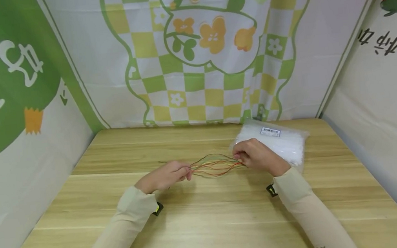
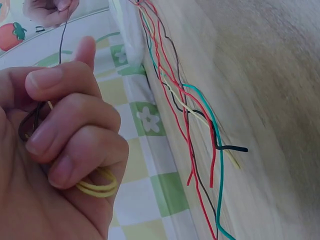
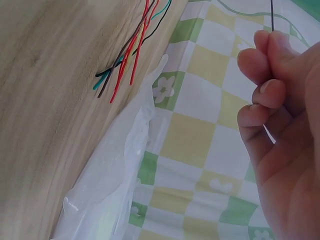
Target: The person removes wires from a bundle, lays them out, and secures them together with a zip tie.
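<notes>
In the head view my left hand [image 1: 167, 176] and right hand [image 1: 258, 157] face each other over the table, with thin coloured wires [image 1: 219, 162] spread between them. My left fingers curl round a dark wire [image 2: 61, 45], which runs taut towards the right hand. A small yellow wire loop [image 2: 102, 188] pokes out beneath those fingers. At the other end, my right thumb and forefinger pinch the dark wire [image 3: 272, 15]. Below the hands, loose red, green, black and pale yellow wires [image 2: 186, 112] lie along the wooden table, their cut ends splayed.
Just behind my right hand lies a clear plastic bag [image 1: 274, 143] of white material with a barcode label [image 1: 270, 132]. The wooden table [image 1: 207, 225] ends at a checked green and yellow curtain [image 1: 196, 96]. Printed cloth also hangs at both sides.
</notes>
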`<state>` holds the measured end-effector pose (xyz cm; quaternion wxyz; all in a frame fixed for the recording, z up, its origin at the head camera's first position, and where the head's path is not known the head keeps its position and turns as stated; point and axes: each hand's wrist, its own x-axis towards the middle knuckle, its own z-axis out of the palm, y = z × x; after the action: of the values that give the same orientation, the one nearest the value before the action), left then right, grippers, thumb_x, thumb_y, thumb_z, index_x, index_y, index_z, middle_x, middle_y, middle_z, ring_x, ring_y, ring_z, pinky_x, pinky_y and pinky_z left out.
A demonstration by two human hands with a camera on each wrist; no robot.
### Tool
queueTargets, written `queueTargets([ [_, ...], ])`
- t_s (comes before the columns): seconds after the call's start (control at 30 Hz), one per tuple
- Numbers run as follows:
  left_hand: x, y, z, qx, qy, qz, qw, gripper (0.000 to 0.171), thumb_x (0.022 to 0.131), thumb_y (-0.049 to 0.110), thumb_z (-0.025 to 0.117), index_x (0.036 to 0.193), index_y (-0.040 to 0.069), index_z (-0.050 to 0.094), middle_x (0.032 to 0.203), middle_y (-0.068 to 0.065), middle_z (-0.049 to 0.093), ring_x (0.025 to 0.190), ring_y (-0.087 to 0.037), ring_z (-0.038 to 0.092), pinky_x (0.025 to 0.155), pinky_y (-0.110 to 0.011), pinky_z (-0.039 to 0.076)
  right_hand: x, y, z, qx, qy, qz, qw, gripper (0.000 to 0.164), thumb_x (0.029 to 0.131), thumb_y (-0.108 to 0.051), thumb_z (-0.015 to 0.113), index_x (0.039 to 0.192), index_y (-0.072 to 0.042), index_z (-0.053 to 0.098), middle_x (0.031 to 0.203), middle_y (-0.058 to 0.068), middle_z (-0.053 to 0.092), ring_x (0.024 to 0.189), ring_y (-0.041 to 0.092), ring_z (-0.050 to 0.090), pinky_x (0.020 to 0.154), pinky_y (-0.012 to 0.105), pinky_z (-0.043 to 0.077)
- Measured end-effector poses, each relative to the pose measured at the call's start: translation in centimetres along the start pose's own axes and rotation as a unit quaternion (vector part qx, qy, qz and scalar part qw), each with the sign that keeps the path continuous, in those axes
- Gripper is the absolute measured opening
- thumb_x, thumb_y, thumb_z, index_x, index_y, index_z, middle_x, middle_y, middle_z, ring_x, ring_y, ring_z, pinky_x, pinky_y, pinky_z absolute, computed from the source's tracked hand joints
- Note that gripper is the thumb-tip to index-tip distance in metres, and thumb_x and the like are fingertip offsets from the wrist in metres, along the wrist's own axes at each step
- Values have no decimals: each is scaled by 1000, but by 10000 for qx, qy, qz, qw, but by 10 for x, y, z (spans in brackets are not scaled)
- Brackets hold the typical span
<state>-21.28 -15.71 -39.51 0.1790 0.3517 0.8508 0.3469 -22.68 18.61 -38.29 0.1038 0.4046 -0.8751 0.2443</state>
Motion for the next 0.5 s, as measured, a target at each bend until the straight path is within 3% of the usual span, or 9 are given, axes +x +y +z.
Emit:
queueTargets([
  [0.23,0,-2,0,135,96,164,9997,34,111,13,34,92,7,62,69,8,38,63,-6,35,64,-22,35,0,-2,-5,-14,44,-73,10000,37,86,19,49,70,-14,57,66,-9,43,62,4,36,62,24,35],
  [0.5,-9,-5,-8,-150,240,270,9992,25,105,6,43,86,1,57,70,6,38,59,-6,29,59,-22,29,-14,18,-14,-263,230,334,9988,38,89,19,54,74,-15,64,71,-2,59,64,5,42,64,26,40],
])
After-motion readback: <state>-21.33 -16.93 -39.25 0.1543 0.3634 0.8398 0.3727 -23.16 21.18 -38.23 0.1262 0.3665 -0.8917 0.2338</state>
